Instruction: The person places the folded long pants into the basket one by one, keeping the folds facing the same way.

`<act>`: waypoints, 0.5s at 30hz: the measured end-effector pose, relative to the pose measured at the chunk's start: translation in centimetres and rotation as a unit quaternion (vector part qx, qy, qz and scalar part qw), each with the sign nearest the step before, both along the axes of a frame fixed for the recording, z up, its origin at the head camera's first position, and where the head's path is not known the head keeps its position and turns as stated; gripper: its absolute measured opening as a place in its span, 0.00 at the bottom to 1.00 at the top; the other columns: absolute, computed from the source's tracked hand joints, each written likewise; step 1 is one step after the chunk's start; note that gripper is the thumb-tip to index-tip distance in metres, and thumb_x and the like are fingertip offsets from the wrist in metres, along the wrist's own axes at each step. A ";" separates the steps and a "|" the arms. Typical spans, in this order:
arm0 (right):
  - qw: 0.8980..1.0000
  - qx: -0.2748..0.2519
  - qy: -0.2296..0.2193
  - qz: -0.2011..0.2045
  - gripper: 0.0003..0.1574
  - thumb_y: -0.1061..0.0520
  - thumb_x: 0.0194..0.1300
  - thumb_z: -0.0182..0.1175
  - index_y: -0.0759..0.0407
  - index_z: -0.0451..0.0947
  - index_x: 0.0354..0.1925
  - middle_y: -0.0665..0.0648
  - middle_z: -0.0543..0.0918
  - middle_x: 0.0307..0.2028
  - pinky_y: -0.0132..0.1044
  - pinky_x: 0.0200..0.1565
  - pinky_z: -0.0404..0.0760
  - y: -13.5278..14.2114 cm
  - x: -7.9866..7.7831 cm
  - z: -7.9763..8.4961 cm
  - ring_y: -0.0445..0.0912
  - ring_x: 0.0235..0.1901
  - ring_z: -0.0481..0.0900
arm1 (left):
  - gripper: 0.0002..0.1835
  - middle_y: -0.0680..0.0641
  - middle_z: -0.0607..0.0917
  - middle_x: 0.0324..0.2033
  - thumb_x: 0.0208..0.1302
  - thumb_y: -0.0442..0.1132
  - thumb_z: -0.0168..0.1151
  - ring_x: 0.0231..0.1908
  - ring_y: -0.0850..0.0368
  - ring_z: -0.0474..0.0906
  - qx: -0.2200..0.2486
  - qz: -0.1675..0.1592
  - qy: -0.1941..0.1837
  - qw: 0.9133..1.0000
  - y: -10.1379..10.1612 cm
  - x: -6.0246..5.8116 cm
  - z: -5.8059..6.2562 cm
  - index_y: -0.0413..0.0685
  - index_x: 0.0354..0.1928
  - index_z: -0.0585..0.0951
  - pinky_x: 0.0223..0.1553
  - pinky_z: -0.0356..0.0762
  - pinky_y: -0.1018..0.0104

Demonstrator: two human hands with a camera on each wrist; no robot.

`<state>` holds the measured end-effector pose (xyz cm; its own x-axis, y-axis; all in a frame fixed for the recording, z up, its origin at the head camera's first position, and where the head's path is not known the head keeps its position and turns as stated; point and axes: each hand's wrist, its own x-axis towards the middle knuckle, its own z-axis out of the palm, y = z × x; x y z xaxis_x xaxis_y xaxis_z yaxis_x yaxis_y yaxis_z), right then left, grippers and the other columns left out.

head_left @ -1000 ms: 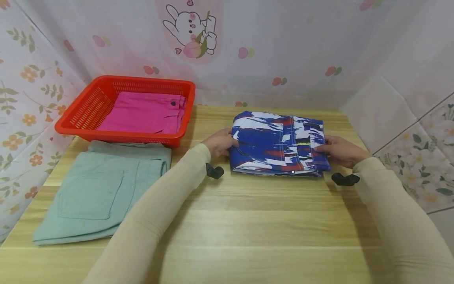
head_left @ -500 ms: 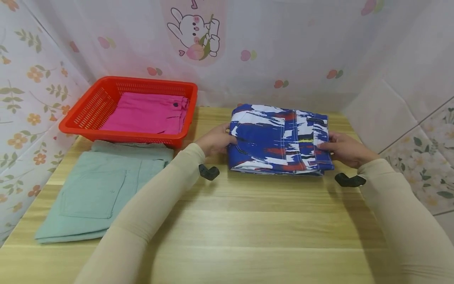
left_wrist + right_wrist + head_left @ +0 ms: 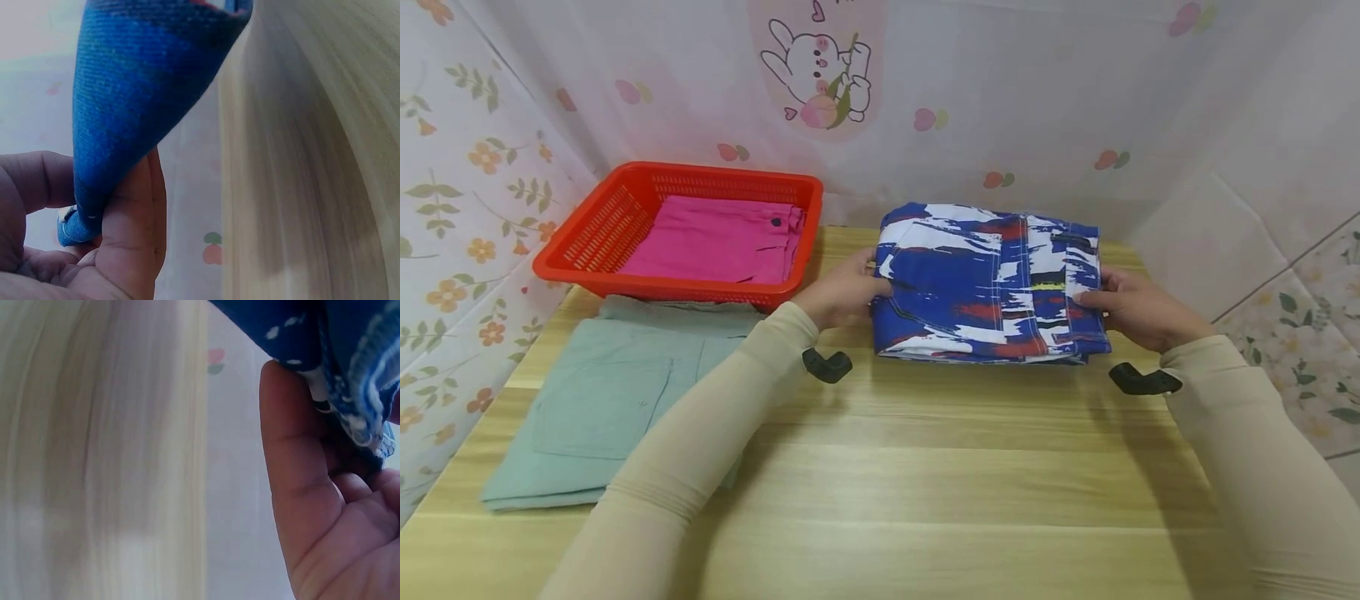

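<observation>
A folded pair of patterned pants (image 3: 955, 283), blue with white, red and black streaks, is held up between both hands toward the back right of the table. The left hand (image 3: 842, 292) pinches its left edge, thumb on top. In the left wrist view the blue cloth (image 3: 137, 94) runs between thumb and fingers (image 3: 128, 231). At the waistband end, the right hand (image 3: 1146, 310) grips the other edge with its thumb on top. The right wrist view shows fingers (image 3: 294, 431) beneath the cloth (image 3: 287, 331), which hangs above the table surface.
A red plastic basket (image 3: 677, 288) at the back left holds folded pink pants (image 3: 715, 237). In front of it lie folded pale green pants (image 3: 602, 392), partly behind the left sleeve. The wooden table (image 3: 925, 483) meets a printed curtain (image 3: 1037, 100) at the back.
Both hands have lifted the patterned pants off the table and shifted them slightly left. The view has turned a little. The basket and green pants stay in place.
</observation>
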<state>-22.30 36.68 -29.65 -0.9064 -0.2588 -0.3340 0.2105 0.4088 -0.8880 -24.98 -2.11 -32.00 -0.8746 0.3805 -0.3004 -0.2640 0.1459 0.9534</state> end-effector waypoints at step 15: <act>0.999 -0.006 0.036 -0.002 0.39 0.52 0.65 0.56 0.60 0.51 0.67 0.50 0.78 0.47 0.41 0.43 0.79 -3.1 0.8 1.8 0.46 0.43 0.80 | 0.32 0.45 0.75 0.51 0.60 0.31 0.57 0.47 0.48 0.77 0.007 0.006 0.039 0.999 -3.2 1.3 1.6 0.50 0.65 0.58 0.41 0.78 0.51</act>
<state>-21.51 33.61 -27.88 -0.9288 -0.2597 -0.2645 0.1471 0.3967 -0.9061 -23.65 -5.31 -30.39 -0.9000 0.3730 -0.2255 -0.1901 0.1294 0.9732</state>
